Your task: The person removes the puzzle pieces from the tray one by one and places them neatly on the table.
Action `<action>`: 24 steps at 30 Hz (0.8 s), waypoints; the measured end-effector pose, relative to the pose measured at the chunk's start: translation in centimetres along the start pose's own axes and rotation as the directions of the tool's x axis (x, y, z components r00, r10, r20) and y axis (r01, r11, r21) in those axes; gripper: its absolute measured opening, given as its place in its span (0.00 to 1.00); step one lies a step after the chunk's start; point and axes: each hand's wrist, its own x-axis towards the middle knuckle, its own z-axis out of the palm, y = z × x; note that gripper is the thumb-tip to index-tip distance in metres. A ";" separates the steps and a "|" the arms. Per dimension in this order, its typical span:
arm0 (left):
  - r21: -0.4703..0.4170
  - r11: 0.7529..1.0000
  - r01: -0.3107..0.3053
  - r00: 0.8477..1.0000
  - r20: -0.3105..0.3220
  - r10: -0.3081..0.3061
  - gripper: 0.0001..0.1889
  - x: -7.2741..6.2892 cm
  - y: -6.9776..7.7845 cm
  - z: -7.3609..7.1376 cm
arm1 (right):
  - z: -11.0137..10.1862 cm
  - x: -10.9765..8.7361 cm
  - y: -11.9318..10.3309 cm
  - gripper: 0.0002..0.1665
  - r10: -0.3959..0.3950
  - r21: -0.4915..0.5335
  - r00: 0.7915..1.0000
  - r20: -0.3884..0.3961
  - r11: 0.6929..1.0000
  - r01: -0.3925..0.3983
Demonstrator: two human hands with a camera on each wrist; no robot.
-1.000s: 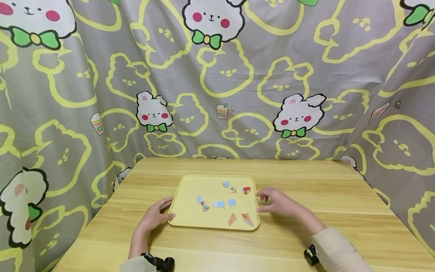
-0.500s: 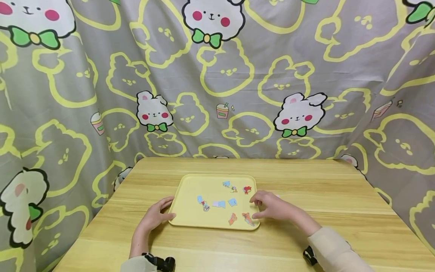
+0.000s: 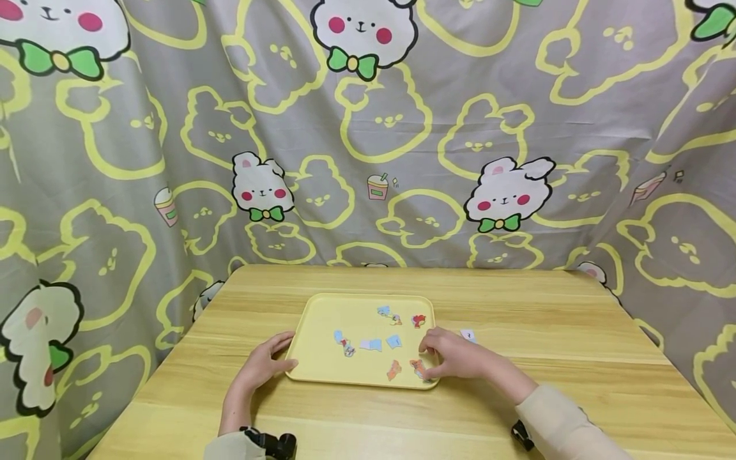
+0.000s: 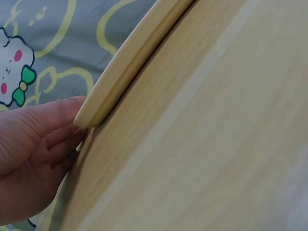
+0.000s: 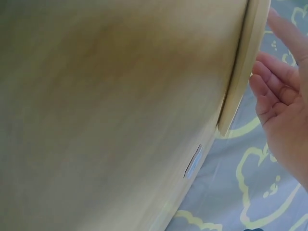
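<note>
A pale yellow tray point(image 3: 322, 370) lies on the table with several flat, printed puzzle pieces on it. My left hand point(image 3: 269, 361) holds its left edge; in the left wrist view the thumb lies against the rim point(image 4: 108, 82) and the fingers bend below. Above the tray's right side is my right hand point(image 3: 454, 354), fingers bent and thumb apart from them. The thumb is right at an orange piece point(image 3: 416, 367), which it partly hides. Another orange piece point(image 3: 393, 369) lies to its left. Blue pieces point(image 3: 375, 345) form a row mid-tray, and a red one point(image 3: 418, 321) lies at upper right.
A small pale piece point(image 3: 468, 334) lies on the wooden table point(image 3: 546, 332), right of the tray and partly behind my right hand. A patterned grey curtain point(image 3: 368, 223) surrounds the table's back and sides. Both wrists wear black cameras point(image 3: 282, 445).
My right hand has moved left, from beside the tray's right edge to over it, down toward the orange piece. The pale piece on the table has come into view. The left hand stays put.
</note>
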 end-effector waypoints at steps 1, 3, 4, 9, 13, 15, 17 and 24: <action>0.000 1.000 0.001 1.000 0.000 -0.001 0.35 0.0 0.0 0.0 | 0.0 0.0 0.0 0.24 -0.001 -0.009 1.000 0.004 1.000 0.001; 0.000 1.000 0.005 1.000 -0.002 -0.005 0.35 0.0 0.0 0.0 | 0.1 0.1 -0.2 0.24 -0.004 -0.026 1.000 0.009 1.000 0.005; 0.000 1.000 0.005 1.000 -0.003 -0.005 0.35 0.0 0.0 0.0 | 0.2 0.1 -0.3 0.24 -0.012 -0.036 1.000 0.008 0.999 0.012; 0.002 1.000 0.003 1.000 -0.005 -0.003 0.35 0.0 0.0 -0.1 | 0.4 0.4 -0.6 0.20 -0.057 -0.098 0.998 0.013 0.993 0.058; -0.001 1.000 0.001 1.000 -0.006 -0.001 0.35 -0.1 0.1 0.0 | 0.5 0.5 -0.8 0.17 -0.065 -0.117 0.998 0.020 0.991 0.067; -0.001 1.000 0.000 1.000 -0.007 0.000 0.35 -0.1 0.2 0.0 | 0.6 0.5 -0.8 0.16 -0.068 -0.122 0.998 0.015 0.990 0.070; -0.004 1.000 0.003 1.000 -0.006 -0.003 0.35 -0.1 0.2 0.0 | 0.6 0.4 -0.8 0.15 -0.077 -0.123 0.997 0.010 0.989 0.077; -0.007 1.000 0.001 1.000 -0.006 -0.001 0.35 -0.1 0.1 0.0 | 0.8 0.5 -0.6 0.11 -0.083 -0.110 0.997 0.005 0.991 0.083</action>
